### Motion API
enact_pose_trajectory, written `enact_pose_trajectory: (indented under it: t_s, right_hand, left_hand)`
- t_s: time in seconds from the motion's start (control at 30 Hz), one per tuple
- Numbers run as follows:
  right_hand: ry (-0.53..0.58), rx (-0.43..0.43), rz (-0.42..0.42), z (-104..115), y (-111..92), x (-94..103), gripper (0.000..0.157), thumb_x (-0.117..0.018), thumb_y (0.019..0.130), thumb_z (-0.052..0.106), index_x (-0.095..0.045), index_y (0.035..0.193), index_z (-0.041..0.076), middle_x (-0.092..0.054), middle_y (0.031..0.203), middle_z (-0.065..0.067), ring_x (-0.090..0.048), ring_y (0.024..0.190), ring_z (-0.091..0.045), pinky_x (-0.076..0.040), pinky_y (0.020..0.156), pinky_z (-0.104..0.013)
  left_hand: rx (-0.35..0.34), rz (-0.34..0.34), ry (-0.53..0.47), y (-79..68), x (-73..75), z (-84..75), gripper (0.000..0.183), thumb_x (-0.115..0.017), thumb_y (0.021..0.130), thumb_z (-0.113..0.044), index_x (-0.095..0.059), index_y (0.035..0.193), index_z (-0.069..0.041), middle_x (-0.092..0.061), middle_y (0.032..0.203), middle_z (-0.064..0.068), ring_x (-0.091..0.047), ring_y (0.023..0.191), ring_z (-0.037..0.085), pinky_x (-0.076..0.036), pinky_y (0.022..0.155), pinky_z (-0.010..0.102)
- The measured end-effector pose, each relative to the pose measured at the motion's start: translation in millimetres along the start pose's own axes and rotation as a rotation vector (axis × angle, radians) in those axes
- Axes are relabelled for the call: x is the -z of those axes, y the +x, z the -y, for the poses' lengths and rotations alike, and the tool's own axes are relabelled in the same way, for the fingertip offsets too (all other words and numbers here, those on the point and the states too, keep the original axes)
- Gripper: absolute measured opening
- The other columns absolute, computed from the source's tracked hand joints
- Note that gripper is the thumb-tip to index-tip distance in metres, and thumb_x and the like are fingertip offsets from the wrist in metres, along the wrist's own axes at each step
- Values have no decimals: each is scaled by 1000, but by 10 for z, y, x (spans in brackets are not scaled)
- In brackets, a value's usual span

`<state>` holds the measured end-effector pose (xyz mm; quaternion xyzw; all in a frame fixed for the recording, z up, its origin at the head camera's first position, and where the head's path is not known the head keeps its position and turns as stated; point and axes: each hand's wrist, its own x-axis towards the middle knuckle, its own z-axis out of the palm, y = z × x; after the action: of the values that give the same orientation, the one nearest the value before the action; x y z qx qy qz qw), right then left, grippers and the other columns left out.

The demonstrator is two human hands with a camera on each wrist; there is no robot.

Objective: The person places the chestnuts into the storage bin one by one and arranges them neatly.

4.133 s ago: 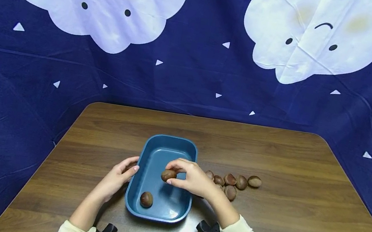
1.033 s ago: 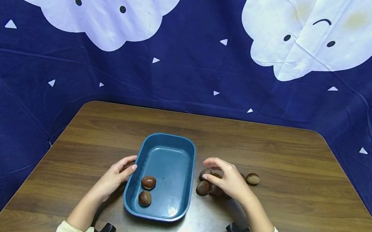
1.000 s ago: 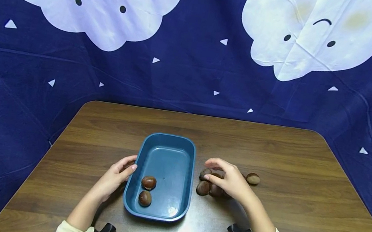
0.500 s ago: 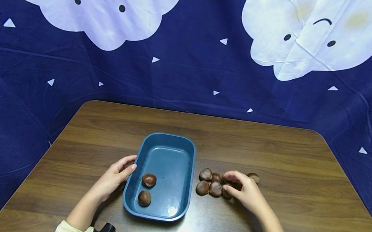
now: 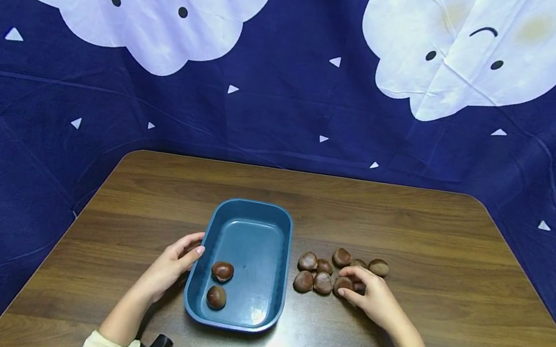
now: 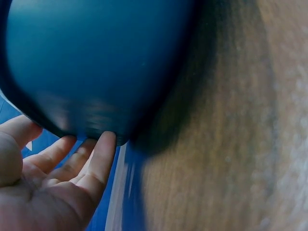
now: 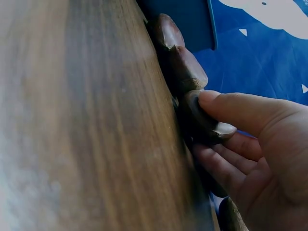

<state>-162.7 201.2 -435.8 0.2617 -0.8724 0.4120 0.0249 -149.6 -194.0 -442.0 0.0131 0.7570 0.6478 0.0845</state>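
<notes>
My right hand (image 5: 373, 296) pinches a brown chestnut (image 5: 344, 286) at the near right end of a cluster on the table. In the right wrist view the thumb lies on top of that chestnut (image 7: 197, 118), with the fingers curled along its other side. My left hand (image 5: 169, 265) rests against the left side of a blue rectangular tray (image 5: 284, 284). Its fairly straight fingers and thumb touch the outer wall, as the left wrist view shows. Inside the tray lie two chestnuts, a reddish-brown one (image 5: 222, 271) and a darker one (image 5: 216, 297) in front of it.
Several more chestnuts (image 5: 307, 261) lie on the wooden table (image 5: 436, 241) between the tray and my right hand. One lighter chestnut (image 5: 378, 267) sits at the far right. A dark blue cloth (image 5: 303, 80) with white clouds hangs behind the table.
A chestnut held over the tray about four seconds ago now lies in it. My right hand has moved right along the cluster and slightly nearer. The left hand stays at the tray.
</notes>
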Motion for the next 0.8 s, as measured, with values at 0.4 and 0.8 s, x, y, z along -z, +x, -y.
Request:
enact_pose_trajectory:
  t_s: [0.4, 0.8]
  right_hand:
    - [118, -11, -57, -375, -40, -95, 25, -70, 75, -2, -60, 97, 2, -60, 92, -6, -58, 78, -9, -49, 62, -23]
    - [64, 16, -140, -264, 10, -101, 28, -70, 73, -5, -59, 97, 1, -61, 95, -6, -59, 83, -13, -50, 70, -28]
  left_hand:
    - [-2, -11, -2, 9, -8, 11, 41, -49, 94, -17, -40, 131, -2, -48, 122, 22, -48, 107, 31, -43, 82, 35]
    - [-7, -8, -7, 15, -4, 21, 41, -49, 94, -17, -40, 131, -1, -48, 123, 22, -48, 108, 31, -43, 82, 35]
